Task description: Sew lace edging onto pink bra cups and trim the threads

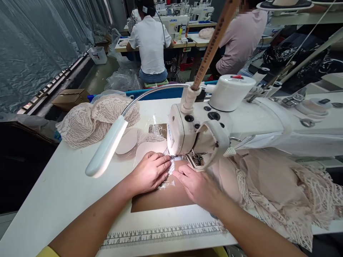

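Observation:
A white sewing machine point(241, 121) stands on the white table point(61, 192). My left hand point(148, 173) lies flat with fingers together on a pale lace piece point(169, 168) in front of the needle area. Just to its right, my right hand point(197, 185) presses the same piece down, fingers extended toward the presser foot point(197, 160). Both hands rest over a brown plate point(160, 200) set in the table. Pale bra cups point(139, 144) lie just behind my left hand.
A heap of beige lace garments point(91, 119) sits at the table's back left, more lace fabric point(284, 192) spills at the right. A gooseneck lamp point(107, 148) hangs over the left. A printed ruler point(166, 233) runs along the front edge. Two people sit at machines behind.

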A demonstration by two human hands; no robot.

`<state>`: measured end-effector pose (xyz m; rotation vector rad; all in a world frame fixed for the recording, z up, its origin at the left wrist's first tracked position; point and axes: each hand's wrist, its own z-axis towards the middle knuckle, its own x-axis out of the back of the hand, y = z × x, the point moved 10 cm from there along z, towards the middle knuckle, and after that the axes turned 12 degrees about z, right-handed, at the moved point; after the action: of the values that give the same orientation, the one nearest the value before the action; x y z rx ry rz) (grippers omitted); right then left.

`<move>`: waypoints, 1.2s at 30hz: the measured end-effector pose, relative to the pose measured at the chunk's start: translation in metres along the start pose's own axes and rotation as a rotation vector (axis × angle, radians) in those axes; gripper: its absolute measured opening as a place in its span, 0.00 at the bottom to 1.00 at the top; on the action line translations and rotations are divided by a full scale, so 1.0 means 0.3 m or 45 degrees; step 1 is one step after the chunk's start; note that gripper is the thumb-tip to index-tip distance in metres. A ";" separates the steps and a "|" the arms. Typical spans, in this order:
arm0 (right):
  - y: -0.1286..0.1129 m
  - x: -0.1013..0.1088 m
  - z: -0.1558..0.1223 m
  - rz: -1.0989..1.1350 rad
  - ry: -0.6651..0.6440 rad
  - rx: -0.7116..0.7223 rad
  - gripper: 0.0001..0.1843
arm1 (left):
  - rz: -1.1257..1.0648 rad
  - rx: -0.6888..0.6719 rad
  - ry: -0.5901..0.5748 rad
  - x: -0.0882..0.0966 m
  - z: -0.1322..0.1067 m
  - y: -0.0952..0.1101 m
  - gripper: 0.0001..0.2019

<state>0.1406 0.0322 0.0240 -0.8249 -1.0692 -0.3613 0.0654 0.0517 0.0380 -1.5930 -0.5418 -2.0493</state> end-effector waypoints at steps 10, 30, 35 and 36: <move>0.016 0.026 0.019 -0.177 0.070 -0.103 0.25 | 0.052 0.007 0.012 0.000 0.011 -0.008 0.14; 0.060 0.019 0.026 -0.176 0.111 -0.144 0.22 | 0.120 0.063 -0.037 -0.022 0.019 -0.049 0.15; 0.065 0.034 0.023 -0.133 0.110 -0.182 0.19 | 0.206 0.126 -0.120 0.000 0.018 -0.044 0.15; 0.067 0.040 0.022 -0.123 0.124 -0.186 0.18 | 0.213 0.146 -0.155 0.005 0.014 -0.041 0.15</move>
<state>0.1546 0.0516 0.0276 -0.8784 -1.0024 -0.5607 0.0611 0.0639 0.0402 -1.6439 -0.5400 -1.7772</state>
